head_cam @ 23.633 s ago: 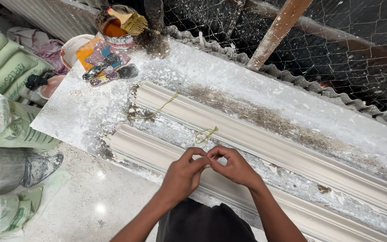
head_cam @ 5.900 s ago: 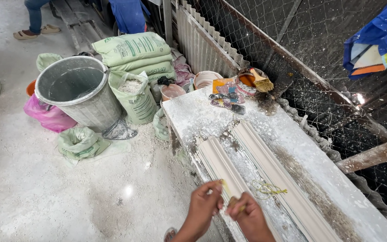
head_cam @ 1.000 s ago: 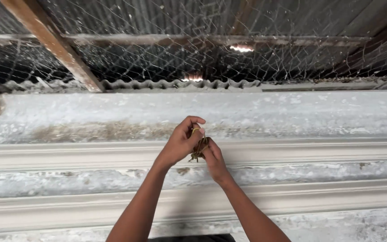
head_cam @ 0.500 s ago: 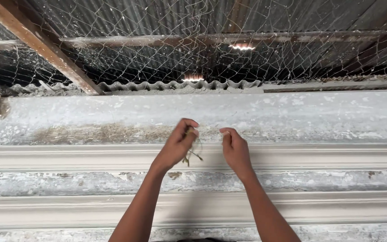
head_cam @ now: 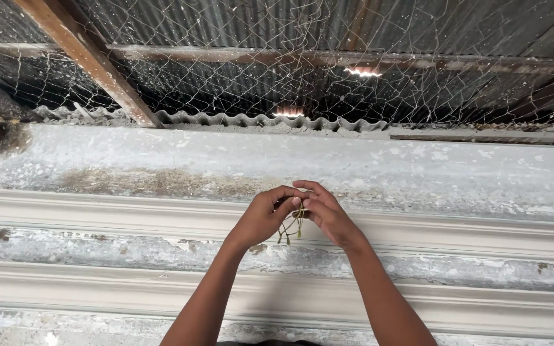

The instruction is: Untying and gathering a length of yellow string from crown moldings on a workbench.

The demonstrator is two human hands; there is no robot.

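Pinching together, your left hand and your right hand are meeting fingertip to fingertip over a small bundle of fibre strands, each hand closing narrowly on its upper end while the loose ends are hanging down between your wrists. You are holding the bundle just above the far moulding strip, about midway along the worktop and nearer its far edge than its near one. Judging by the way the strands are drooping, the bundle is handling as something very light, limp and easily frayed, so it is best taken near its gathered top, with the tips of thumb and forefinger, rather than by the trailing ends, which are likely to slip apart. How tightly the strands are twisted is too small to tell. A second, near moulding strip is running parallel along the worktop's near edge, with a rough, powder-crusted band between the two. Beyond the far edge, wire mesh is hanging in front of corrugated sheeting, and a slanting timber post is crossing toward the far left corner.
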